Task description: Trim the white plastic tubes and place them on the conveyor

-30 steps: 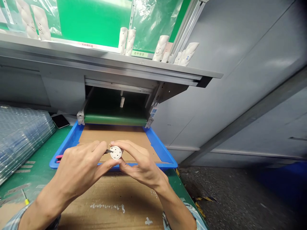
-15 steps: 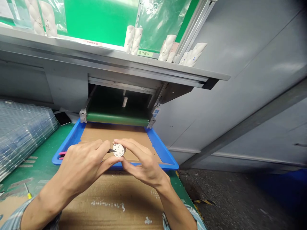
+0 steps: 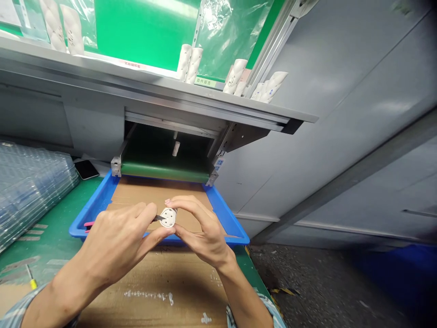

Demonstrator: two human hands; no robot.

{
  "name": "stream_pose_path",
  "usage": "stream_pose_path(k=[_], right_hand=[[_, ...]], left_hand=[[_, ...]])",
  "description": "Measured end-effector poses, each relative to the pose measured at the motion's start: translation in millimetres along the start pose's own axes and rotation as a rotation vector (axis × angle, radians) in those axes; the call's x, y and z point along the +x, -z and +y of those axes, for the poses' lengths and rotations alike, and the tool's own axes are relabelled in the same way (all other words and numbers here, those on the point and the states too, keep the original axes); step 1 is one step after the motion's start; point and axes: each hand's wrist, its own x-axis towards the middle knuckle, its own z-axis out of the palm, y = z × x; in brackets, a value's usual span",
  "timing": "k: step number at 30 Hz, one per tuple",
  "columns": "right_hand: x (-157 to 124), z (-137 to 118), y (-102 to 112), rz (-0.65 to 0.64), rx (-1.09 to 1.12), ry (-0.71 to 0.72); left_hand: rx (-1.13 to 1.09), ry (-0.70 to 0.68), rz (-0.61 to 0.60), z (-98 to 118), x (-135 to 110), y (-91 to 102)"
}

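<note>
Head view, right hand (image 3: 205,230) pinching white cylinder (image 3: 168,218), label (image 3: 205,82) "首件报告", handwritten cardboard (image 3: 184,278)

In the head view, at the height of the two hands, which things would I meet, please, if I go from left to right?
Clear trays → pink tool → left hand → dark tool → white part → right hand → grey wall.

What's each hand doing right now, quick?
Left hand: closed on a dark-tipped tool, its tip at the white piece.
Right hand: closed, holding the white piece between thumb and fingers.
</note>
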Motion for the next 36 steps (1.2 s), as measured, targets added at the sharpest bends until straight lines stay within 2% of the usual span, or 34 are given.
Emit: stream_pose_path(k=[7,17,36], right_hand=[[-0.9,-4.3,-5.2,0.104,-0.134,0.018],[-3.8,-7.8,-14.7,0.231,-0.233,0.056],[-10.0,-3.1,-25.5,0.307,-0.259,0.115]], left_hand=[[0.065,-0.007,0.076,4.3,-0.3,-0.1],[-0.028,-0.025,0.099,7.6,-1.0,0.4],[-0.081,-0.025,0.099,11.1,0.4,0.3]])
